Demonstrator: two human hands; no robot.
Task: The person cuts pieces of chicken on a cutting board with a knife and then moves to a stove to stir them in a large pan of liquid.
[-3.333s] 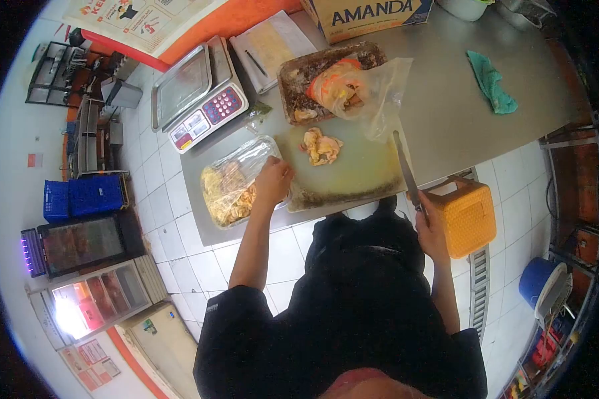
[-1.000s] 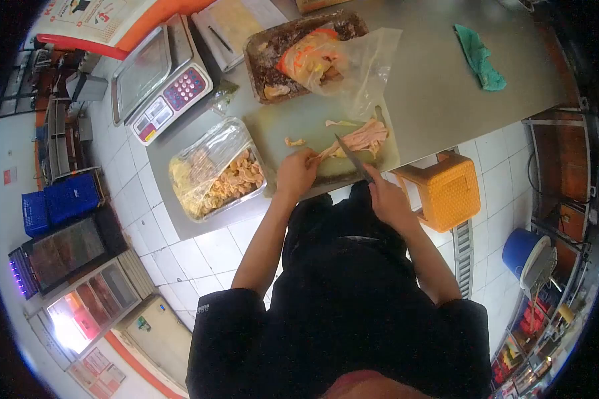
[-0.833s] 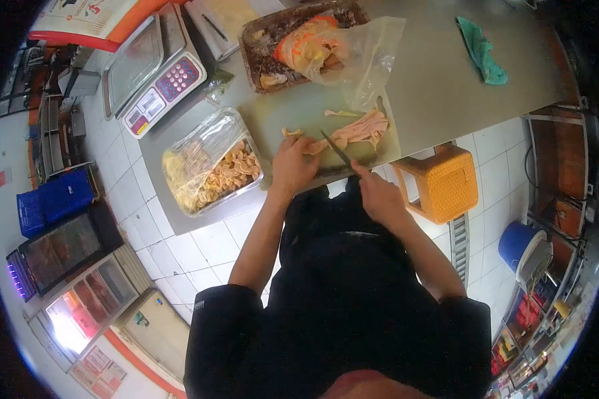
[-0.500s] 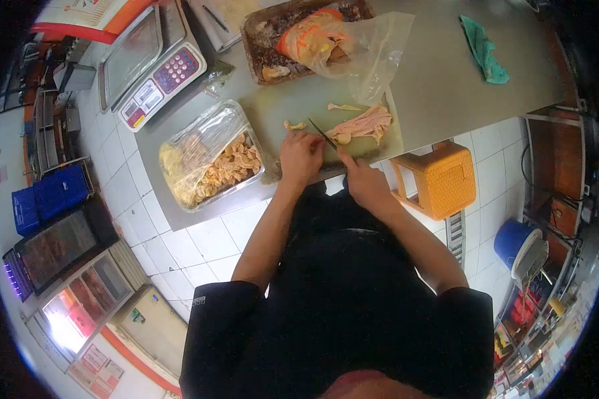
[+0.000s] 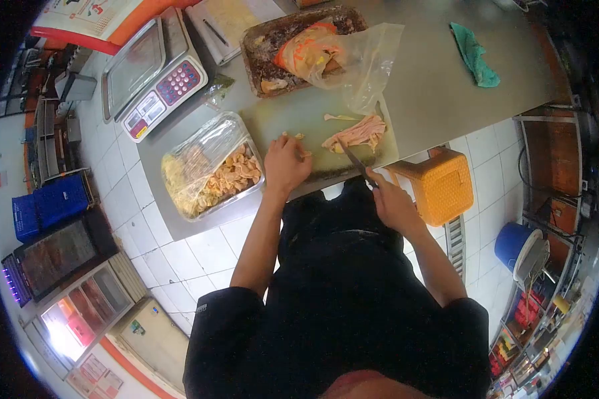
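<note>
My right hand is closed round the handle of a knife, whose blade tip touches a pile of pale pink raw meat, perhaps skin. The meat lies at the right of a greenish cutting board, with a thin pale strip behind it. My left hand is at the board's left side with curled fingers; what they hold, if anything, is hidden. Bits of pale meat show at its fingertips. Just left stands a clear plastic tub of cut meat pieces, partly covered with film.
Behind the board, a dark tray holds a plastic bag. A digital scale and papers are at the back left. A green cloth lies on the metal table; a yellow stool stands below.
My right hand has moved right and toward me, the knife swinging from near my left fingers to the meat pile. My left hand has shifted left, away from the meat.
</note>
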